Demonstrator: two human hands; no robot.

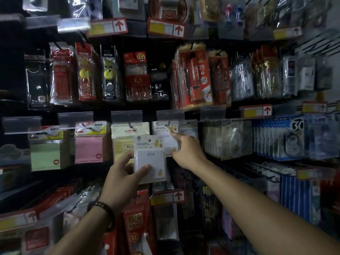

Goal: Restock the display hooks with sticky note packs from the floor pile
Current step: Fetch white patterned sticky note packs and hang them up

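Head view: I'm pinching a new pack (150, 159) between thumb and fingers of my left hand (123, 176), keeping it just below the hook (167, 124), while my right hand (185, 147), index finger extended, is steadying the hung pack (166, 136), probably clearing room.

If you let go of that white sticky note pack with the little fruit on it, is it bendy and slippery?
The white pack in the left hand probably feels light. Its shiny wrap looks slippery. The note block likely stays stiff; the thin header card may bend.
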